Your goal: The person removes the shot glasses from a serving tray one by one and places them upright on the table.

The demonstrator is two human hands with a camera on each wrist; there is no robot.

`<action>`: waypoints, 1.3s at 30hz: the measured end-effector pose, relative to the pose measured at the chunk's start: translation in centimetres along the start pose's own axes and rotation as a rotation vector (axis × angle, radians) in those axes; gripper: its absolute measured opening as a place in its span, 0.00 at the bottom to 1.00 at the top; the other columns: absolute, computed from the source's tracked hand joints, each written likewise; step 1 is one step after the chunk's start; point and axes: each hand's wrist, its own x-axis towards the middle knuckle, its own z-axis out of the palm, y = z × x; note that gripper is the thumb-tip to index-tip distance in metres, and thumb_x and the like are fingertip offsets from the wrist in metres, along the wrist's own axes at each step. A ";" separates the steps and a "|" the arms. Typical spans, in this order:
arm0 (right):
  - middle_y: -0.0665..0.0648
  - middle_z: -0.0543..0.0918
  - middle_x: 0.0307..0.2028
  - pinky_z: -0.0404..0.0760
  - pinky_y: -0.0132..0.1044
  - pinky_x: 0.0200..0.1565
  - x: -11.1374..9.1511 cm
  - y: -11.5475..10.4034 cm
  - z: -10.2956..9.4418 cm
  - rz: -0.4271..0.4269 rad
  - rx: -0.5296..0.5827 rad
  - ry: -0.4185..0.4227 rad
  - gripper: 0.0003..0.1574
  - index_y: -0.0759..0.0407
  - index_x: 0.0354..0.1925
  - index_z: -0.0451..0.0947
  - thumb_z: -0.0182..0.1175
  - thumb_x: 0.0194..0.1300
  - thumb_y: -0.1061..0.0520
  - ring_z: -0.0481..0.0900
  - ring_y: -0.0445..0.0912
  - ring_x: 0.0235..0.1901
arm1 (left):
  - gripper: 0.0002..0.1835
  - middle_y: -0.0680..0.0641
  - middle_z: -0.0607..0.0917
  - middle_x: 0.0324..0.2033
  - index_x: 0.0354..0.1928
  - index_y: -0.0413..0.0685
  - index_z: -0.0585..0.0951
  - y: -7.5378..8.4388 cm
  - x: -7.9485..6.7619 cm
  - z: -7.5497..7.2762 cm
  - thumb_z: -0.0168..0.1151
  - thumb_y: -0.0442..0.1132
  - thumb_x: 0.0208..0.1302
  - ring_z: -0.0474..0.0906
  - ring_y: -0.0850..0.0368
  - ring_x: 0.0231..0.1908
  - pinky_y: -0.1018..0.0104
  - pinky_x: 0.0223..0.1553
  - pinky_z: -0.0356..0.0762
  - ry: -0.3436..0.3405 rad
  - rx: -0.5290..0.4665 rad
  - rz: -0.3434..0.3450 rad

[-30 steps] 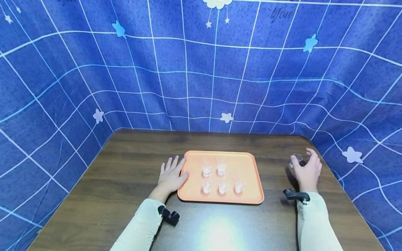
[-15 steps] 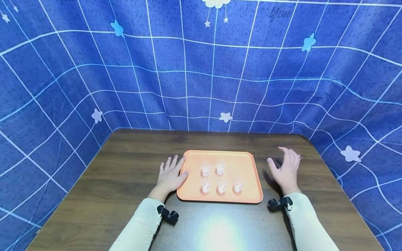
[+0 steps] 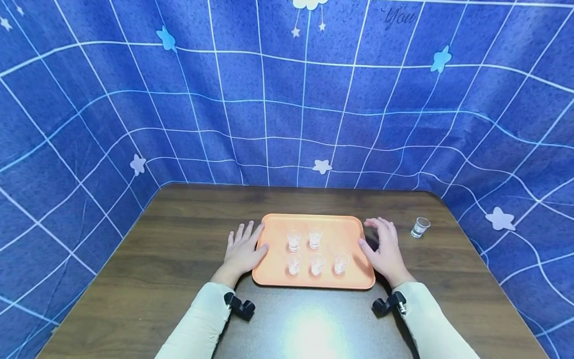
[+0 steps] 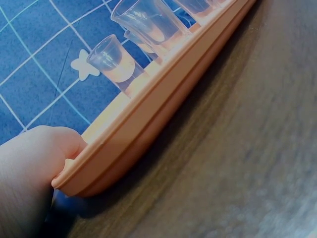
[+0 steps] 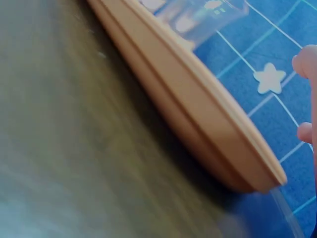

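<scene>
An orange tray (image 3: 338, 230) lies on the table with several small clear shot glasses (image 3: 316, 265) standing on it in two rows. At its left edge rests my left hand (image 3: 241, 255), fingers spread and straight, thumb over the rim; the left wrist view shows the thumb (image 4: 67, 141) at the tray's corner. My right hand (image 3: 385, 253) is at the right edge, thumb near the rim and fingers loosely bent; contact is hard to tell. A single shot glass (image 3: 420, 227) stands on the table to the right of that hand, apart from it.
The dark wooden table (image 3: 179, 229) reaches to a blue curtain (image 3: 287, 114) with white lines and stars, which hangs behind and at both sides. A bright light reflection (image 3: 314, 329) lies on the table's front part.
My right hand has let go of the shot glass at the far right, which now stands there, and has moved left to the tray's right edge. My left hand has stayed put.
</scene>
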 end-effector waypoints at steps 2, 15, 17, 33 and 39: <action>0.64 0.80 0.52 0.47 0.68 0.69 -0.2 -0.4 0.2 -0.008 0.024 -0.027 0.31 0.68 0.57 0.75 0.68 0.54 0.61 0.65 0.71 0.63 | 0.39 0.40 0.51 0.79 0.81 0.60 0.54 0.1 0.0 -0.1 0.47 0.62 0.72 0.38 0.36 0.78 0.33 0.72 0.31 0.001 -0.003 -0.002; 0.55 0.81 0.51 0.46 0.63 0.71 -0.7 -2.4 0.8 -0.099 0.104 -0.203 0.19 0.57 0.49 0.80 0.67 0.57 0.60 0.69 0.61 0.62 | 0.39 0.41 0.51 0.79 0.81 0.60 0.54 0.2 -0.2 -0.3 0.46 0.62 0.73 0.38 0.36 0.78 0.34 0.72 0.32 -0.006 -0.005 -0.012; 0.54 0.81 0.51 0.45 0.63 0.72 -0.9 -2.5 0.8 -0.119 0.103 -0.229 0.19 0.57 0.49 0.80 0.67 0.57 0.59 0.70 0.58 0.62 | 0.39 0.41 0.51 0.79 0.81 0.60 0.54 0.2 -0.3 -0.3 0.46 0.62 0.73 0.38 0.36 0.78 0.34 0.72 0.32 -0.008 -0.007 -0.014; 0.52 0.79 0.53 0.54 0.67 0.68 -1.5 -3.6 0.8 -0.162 0.062 -0.365 0.32 0.56 0.53 0.77 0.75 0.52 0.49 0.71 0.54 0.61 | 0.39 0.41 0.51 0.79 0.81 0.60 0.54 -0.1 0.2 0.2 0.45 0.62 0.73 0.37 0.37 0.78 0.33 0.72 0.31 0.004 0.003 -0.005; 0.50 0.79 0.50 0.57 0.66 0.68 -1.5 -3.9 1.0 -0.186 0.064 -0.382 0.32 0.54 0.51 0.77 0.77 0.49 0.48 0.74 0.50 0.56 | 0.39 0.41 0.51 0.79 0.81 0.61 0.53 -0.1 0.0 0.0 0.45 0.63 0.73 0.37 0.37 0.78 0.33 0.72 0.31 -0.008 0.001 0.001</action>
